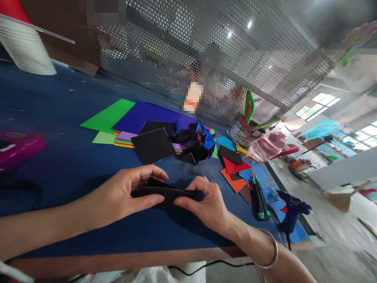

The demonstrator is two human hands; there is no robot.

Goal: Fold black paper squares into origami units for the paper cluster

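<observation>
Both hands hold a folded black paper point(171, 192) low over the blue tabletop. My left hand point(140, 192) pinches its left part, thumb in front and fingers behind. At the right end, my right hand point(200, 196) grips the same paper between thumb and curled fingers. One flap of the paper stands up a little between the hands. Just beyond lie square black sheets point(153, 145) and a cluster of folded blue and black paper pieces point(198, 141). Under and behind these are purple-blue sheets point(147, 114) and green sheets point(110, 116).
To the right are paper scraps point(235, 165), a green-black cutter point(259, 196), a dark glue gun point(290, 212), a clear pink container point(265, 147) and a holder point(243, 131) of tools. A magenta object point(20, 147) sits left. Perforated metal panels point(165, 47) stand behind.
</observation>
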